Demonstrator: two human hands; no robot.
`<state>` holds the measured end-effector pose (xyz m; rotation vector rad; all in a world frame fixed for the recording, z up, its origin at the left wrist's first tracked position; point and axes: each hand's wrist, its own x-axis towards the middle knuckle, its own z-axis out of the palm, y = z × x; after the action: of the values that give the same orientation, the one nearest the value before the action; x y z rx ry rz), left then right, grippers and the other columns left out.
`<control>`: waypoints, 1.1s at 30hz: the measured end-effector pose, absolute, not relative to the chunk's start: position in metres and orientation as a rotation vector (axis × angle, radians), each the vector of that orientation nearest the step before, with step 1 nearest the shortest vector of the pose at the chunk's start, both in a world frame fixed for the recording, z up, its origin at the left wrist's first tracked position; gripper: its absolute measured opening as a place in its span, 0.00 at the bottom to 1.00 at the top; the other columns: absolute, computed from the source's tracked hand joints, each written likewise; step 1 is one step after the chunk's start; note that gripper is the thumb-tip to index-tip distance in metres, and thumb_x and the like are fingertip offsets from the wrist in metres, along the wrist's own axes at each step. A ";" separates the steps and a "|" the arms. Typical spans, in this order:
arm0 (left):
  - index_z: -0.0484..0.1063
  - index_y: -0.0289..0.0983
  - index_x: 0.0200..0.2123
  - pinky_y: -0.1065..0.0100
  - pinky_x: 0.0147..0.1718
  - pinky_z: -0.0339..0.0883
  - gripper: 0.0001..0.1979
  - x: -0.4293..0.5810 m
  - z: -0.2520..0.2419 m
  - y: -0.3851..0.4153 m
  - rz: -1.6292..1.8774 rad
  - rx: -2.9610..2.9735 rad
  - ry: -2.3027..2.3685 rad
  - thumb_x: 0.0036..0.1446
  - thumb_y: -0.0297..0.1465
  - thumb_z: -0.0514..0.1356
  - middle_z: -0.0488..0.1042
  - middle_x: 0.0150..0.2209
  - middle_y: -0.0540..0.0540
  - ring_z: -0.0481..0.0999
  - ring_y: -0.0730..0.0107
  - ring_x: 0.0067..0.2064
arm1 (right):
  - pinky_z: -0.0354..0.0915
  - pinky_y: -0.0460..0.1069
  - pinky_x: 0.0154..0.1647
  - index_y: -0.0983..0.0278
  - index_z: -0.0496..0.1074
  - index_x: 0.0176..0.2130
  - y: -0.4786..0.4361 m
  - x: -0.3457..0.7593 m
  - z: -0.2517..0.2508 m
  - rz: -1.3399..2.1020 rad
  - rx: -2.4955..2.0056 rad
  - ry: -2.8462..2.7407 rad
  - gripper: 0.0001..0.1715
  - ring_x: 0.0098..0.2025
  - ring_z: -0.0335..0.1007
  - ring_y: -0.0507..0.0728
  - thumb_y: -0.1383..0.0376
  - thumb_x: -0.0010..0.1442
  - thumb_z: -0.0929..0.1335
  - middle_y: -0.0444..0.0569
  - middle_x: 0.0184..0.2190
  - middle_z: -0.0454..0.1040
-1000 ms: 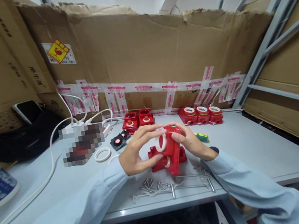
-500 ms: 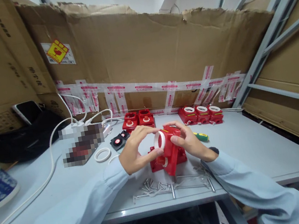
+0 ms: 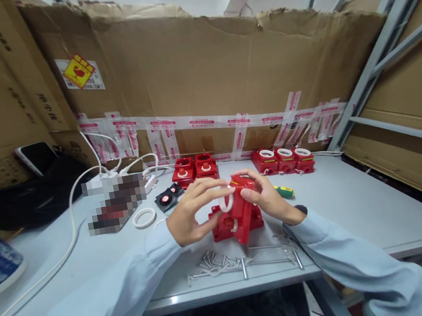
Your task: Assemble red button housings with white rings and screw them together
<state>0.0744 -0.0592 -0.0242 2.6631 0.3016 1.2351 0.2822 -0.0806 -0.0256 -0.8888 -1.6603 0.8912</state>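
Observation:
A red housing is tilted up over the table, with a white ring at its left-facing opening. My right hand grips the housing's right side, thumb on its face. My left hand is at the other side, its fingertips touching the housing's upper edge by the ring and its thumb stretched out below. Under and behind the housing, a red base lies on the table, partly covered. Metal screws and long rods lie just in front of it.
Two red units and black round parts sit behind my left hand, a loose white ring farther left. Three red housings with white rings stand back right, near a green-yellow screwdriver. White cables cross the left side.
The red housing has turned so its ring opening shows more edge-on. My left hand's fingers have shifted up onto its edge, and the thumb has come away from the ring.

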 end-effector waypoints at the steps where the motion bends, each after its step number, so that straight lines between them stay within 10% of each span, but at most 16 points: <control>1: 0.59 0.41 0.56 0.54 0.53 0.56 0.26 0.075 -0.025 -0.059 1.256 2.672 0.267 0.53 0.26 0.57 0.64 0.54 0.40 0.62 0.58 0.55 | 0.68 0.50 0.37 0.62 0.65 0.44 -0.080 0.282 -0.026 0.878 -0.887 -1.663 0.26 0.39 0.72 0.56 0.51 0.49 0.70 0.48 0.37 0.73; 33: 0.63 0.36 0.48 0.59 0.43 0.61 0.21 0.074 -0.032 -0.057 1.277 2.608 0.560 0.51 0.35 0.61 0.70 0.43 0.43 0.69 0.60 0.44 | 0.66 0.49 0.41 0.61 0.63 0.48 -0.081 0.283 -0.031 0.911 -0.807 -1.702 0.28 0.45 0.69 0.57 0.56 0.50 0.71 0.51 0.43 0.72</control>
<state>0.0744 -0.0571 -0.0321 2.6077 0.5597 1.2766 0.2826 -0.0812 -0.0306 -0.8071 -1.7021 0.9112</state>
